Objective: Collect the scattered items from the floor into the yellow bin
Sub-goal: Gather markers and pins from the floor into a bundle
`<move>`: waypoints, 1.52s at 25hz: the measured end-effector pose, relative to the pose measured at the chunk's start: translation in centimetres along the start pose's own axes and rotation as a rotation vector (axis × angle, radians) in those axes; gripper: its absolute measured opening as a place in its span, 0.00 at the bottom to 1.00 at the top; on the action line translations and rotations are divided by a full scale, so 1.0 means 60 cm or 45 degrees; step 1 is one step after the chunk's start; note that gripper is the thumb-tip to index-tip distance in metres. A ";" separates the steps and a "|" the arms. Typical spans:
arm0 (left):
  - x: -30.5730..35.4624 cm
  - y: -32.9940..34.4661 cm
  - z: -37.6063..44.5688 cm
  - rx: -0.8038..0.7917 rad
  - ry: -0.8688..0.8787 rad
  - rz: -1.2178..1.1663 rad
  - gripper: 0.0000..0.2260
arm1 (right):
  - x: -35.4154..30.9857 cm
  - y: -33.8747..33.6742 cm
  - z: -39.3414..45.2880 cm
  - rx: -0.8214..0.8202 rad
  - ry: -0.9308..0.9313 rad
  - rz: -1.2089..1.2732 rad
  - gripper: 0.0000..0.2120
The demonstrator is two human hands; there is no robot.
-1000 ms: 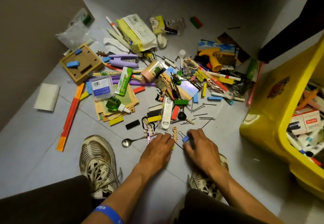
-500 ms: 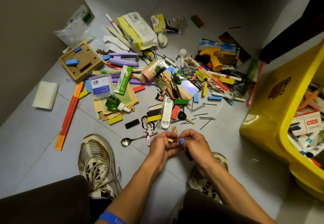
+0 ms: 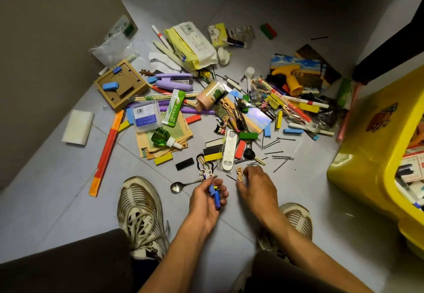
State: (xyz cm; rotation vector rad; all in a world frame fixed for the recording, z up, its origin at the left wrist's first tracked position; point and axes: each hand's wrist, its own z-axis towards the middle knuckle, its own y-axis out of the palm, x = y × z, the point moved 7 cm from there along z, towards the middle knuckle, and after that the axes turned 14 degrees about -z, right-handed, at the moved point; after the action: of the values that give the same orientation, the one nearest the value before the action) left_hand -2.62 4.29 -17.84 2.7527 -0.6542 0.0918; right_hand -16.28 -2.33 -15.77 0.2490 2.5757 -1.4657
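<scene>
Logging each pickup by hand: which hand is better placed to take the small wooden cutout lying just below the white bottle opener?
The right hand. Its fingertips already reach the wooden cutout, and it holds nothing. The left hand is occupied, its grip curled round small blue and yellow pieces.

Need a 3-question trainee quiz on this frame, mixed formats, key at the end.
1. True or false: the left hand is empty.
2. Multiple choice: the right hand has its fingertips at (A) the metal spoon, (B) the small wooden cutout, (C) the white bottle opener.
3. Fill in: the yellow bin stands on the person's ____ side.

Key
1. False: its grip holds small blue clips and a yellow piece.
2. B: thumb and fingers sit around the cutout on the floor; whether it is already pinched cannot be told.
3. Right.
</scene>
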 end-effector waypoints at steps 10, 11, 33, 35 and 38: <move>-0.009 0.020 0.014 -0.042 -0.025 -0.095 0.18 | -0.021 -0.026 -0.030 0.046 -0.207 0.502 0.03; -0.007 0.017 0.014 -0.027 -0.019 -0.066 0.18 | -0.011 -0.029 -0.026 0.122 -0.181 0.367 0.05; -0.003 0.027 0.005 -0.214 0.061 0.263 0.13 | 0.020 -0.028 -0.035 -0.020 0.001 0.283 0.03; -0.005 0.024 0.007 -0.188 0.039 0.196 0.14 | 0.028 -0.016 -0.039 0.049 -0.112 -0.079 0.06; -0.010 0.028 0.008 -0.174 0.017 0.114 0.15 | 0.010 0.012 -0.042 0.105 -0.334 -0.473 0.03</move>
State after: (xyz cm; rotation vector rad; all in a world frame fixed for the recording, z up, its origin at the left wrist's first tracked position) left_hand -3.88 2.99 -17.89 2.5903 -0.7509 0.0825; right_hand -16.86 0.26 -15.26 -0.4090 2.4376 -1.5947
